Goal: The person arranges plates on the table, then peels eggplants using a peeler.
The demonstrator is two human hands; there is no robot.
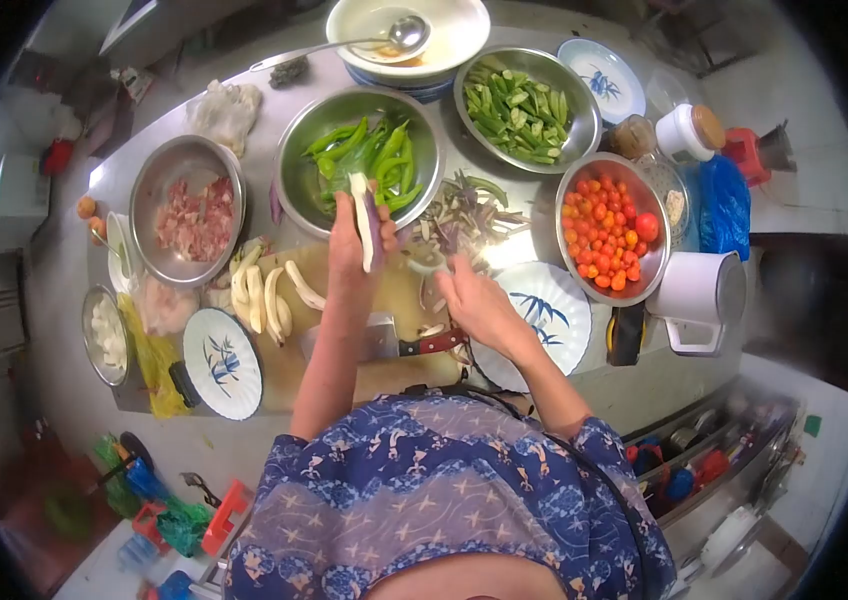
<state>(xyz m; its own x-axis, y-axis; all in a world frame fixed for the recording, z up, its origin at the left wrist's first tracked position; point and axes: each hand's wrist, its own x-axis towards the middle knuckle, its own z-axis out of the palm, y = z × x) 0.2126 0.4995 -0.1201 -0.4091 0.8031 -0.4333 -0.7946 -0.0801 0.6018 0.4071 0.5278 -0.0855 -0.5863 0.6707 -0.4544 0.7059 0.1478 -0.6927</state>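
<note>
My left hand [351,240] is closed around an eggplant [366,222], held upright above the cutting board. Most of its side facing me is pale and peeled, with a strip of purple skin on the right. My right hand [471,303] is apart from it, lower right, its fingers closed; whatever they hold is hidden or blurred. Dark peelings [466,215] lie heaped just beyond my right hand. Several peeled eggplants [262,300] rest on the left of the cutting board [324,265]. A cleaver [374,338] with a red and black handle lies flat between my forearms.
Metal bowls hold green peppers [389,160], cut okra [516,110], small tomatoes [604,230] and raw meat [194,218]. Blue-patterned plates [224,365] [569,315] flank the board. A white jug [699,295] stands right. At the back, a ladle [407,33] rests in a white bowl [469,25].
</note>
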